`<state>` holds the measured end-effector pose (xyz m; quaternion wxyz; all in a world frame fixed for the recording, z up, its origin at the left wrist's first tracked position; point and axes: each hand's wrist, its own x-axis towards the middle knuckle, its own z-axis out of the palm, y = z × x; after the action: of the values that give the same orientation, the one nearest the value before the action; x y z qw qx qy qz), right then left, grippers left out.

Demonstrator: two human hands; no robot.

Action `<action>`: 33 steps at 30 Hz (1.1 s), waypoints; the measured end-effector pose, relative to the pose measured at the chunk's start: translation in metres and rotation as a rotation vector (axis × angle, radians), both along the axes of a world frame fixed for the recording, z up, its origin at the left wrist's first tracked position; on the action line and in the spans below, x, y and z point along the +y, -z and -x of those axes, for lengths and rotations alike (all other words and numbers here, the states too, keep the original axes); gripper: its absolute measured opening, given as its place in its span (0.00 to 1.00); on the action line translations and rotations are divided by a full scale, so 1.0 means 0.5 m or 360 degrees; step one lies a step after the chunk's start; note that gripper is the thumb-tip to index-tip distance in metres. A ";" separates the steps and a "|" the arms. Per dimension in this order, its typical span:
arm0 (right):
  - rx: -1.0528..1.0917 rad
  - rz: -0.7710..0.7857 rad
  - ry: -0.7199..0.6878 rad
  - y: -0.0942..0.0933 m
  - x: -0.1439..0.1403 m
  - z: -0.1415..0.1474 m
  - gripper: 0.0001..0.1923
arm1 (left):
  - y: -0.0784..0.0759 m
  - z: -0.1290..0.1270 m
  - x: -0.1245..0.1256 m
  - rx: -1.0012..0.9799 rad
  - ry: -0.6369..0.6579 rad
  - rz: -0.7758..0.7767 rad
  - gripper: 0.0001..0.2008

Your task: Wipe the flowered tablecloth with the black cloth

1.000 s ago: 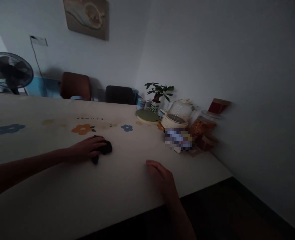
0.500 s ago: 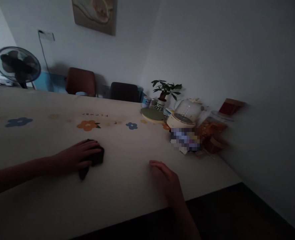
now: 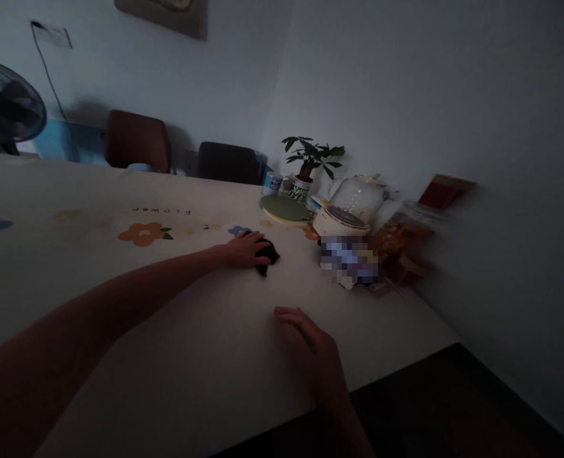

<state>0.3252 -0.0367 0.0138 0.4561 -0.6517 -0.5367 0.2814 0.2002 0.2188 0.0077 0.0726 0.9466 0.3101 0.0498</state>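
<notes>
The left hand (image 3: pixel 244 249), pressed flat on the cloth (image 3: pixel 266 253), has swept it toward the tabletop's (image 3: pixel 191 356) far right corner; the right hand (image 3: pixel 305 337) rests open, empty.

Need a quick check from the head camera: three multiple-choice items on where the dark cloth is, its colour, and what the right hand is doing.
1. Where is the dark cloth?
A. on the floor
B. on the table, under the left hand
C. on a chair

2. What colour is it?
A. black
B. white
C. yellow

3. The right hand is:
A. gripping the kettle
B. resting flat on the table, holding nothing
C. raised in the air

Answers: B, the left hand presses it onto the table; A, it looks black; B, palm down, nothing held.
</notes>
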 end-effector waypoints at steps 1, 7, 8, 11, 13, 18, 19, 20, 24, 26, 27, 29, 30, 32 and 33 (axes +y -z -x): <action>-0.0008 -0.0006 -0.0003 0.001 -0.001 -0.002 0.18 | 0.000 -0.034 0.012 0.0001 -0.0025 0.0018 0.34; 0.0011 -0.0078 -0.0073 0.009 -0.004 -0.007 0.17 | 0.014 -0.187 0.081 -0.0035 -0.0155 0.0082 0.37; 0.0017 -0.0095 -0.0086 0.009 -0.005 -0.008 0.17 | 0.016 -0.204 0.090 -0.0049 -0.0171 0.0077 0.36; 0.0027 -0.0077 -0.0119 0.002 -0.006 -0.010 0.15 | 0.021 -0.239 0.110 -0.0083 -0.0224 0.0047 0.33; 0.0030 -0.0039 -0.0153 -0.005 -0.006 -0.012 0.14 | 0.022 -0.252 0.116 -0.0104 -0.0263 0.0028 0.31; 0.0098 -0.0035 -0.0084 -0.006 -0.004 -0.012 0.16 | 0.017 -0.249 0.107 -0.0128 -0.0278 0.0016 0.30; 0.0117 -0.0041 -0.0049 -0.005 -0.003 -0.011 0.16 | 0.016 -0.243 0.102 -0.0122 -0.0263 0.0024 0.30; 0.0132 -0.0051 -0.0020 -0.004 -0.002 -0.009 0.16 | 0.015 -0.235 0.096 -0.0111 -0.0245 0.0033 0.30; 0.0143 -0.0075 0.0020 -0.006 0.001 -0.004 0.16 | 0.011 -0.183 0.059 -0.0074 -0.0139 0.0055 0.30; 0.0153 -0.0065 0.0008 -0.010 0.002 -0.003 0.15 | 0.007 -0.142 0.034 -0.0070 -0.0066 0.0045 0.30; 0.0161 -0.0067 0.0012 -0.012 0.003 -0.004 0.15 | 0.006 -0.118 0.019 -0.0069 -0.0025 0.0037 0.29; 0.0180 -0.0071 0.0033 -0.014 0.004 -0.004 0.15 | 0.003 -0.062 -0.011 -0.0069 0.0058 0.0018 0.29; 0.0182 -0.0068 0.0058 -0.014 0.004 -0.003 0.16 | 0.002 -0.030 -0.026 -0.0071 0.0094 0.0008 0.28; 0.0175 -0.0044 0.0106 -0.016 0.004 -0.002 0.17 | 0.003 0.039 -0.059 -0.0072 0.0151 -0.0011 0.27; 0.0169 -0.0032 0.0121 -0.017 0.004 -0.001 0.17 | 0.005 0.077 -0.076 -0.0077 0.0173 -0.0022 0.27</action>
<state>0.3258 -0.0346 0.0222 0.5008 -0.6513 -0.4894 0.2925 0.1620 0.1807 0.0053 0.0762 0.9610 0.2561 0.0707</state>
